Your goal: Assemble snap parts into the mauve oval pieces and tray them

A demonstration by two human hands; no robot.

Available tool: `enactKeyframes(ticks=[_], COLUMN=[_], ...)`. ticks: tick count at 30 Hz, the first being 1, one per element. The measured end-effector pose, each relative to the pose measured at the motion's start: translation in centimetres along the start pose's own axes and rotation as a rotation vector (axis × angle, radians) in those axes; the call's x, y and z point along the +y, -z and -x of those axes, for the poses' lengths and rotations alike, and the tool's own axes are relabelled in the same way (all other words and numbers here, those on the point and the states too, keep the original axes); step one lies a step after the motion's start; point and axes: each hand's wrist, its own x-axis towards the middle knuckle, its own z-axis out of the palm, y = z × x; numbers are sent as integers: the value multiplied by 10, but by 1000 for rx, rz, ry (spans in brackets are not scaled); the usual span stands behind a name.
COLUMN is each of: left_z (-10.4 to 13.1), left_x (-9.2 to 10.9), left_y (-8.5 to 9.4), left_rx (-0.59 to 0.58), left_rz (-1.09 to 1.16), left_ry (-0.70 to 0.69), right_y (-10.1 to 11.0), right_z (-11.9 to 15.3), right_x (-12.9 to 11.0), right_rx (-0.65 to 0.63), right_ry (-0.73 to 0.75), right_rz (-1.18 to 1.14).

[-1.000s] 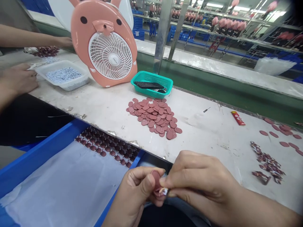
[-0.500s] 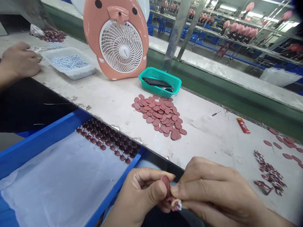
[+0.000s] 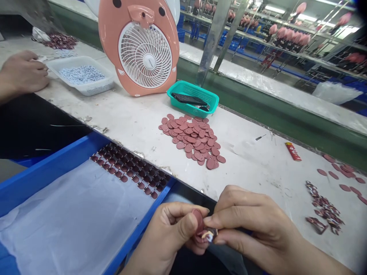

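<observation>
My left hand (image 3: 172,233) pinches a flat reddish-brown oval disc (image 3: 197,220) between thumb and forefinger, near the bench's front edge. Against the disc's lower end sits a small figure piece (image 3: 209,235) in brown, cream and white. My right hand (image 3: 252,219) grips that piece from the right with thumb and fingertips; the fingers partly cover it. Beyond my hands lies a heap of similar oval discs (image 3: 195,139). To the right is a small pile of brown-and-white figure pieces (image 3: 327,208), with several loose discs (image 3: 345,170) behind it.
A blue tray (image 3: 51,164) lined with white sheet holds rows of assembled pieces (image 3: 130,170) at left. On the bench stand a pink fan (image 3: 110,42), a green basket (image 3: 213,103) holding a black phone-like object, and a white tub (image 3: 97,88). Another person's hand (image 3: 25,72) rests far left.
The figure piece has turned slightly against the disc, showing more of its dark brown side. My right hand has shifted a little left and its fingers have changed position. The view has moved slightly.
</observation>
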Motion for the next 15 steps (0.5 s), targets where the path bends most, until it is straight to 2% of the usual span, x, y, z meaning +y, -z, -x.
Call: enactKeyframes(ticks=[15], left_z=[-1], left_x=[2], left_y=[-3], left_rx=[67], left_rz=[31], left_ry=[28], right_y=[-6], right_z=[-1], right_x=[6], right_rx=[30], right_ry=[0], right_rz=[-30])
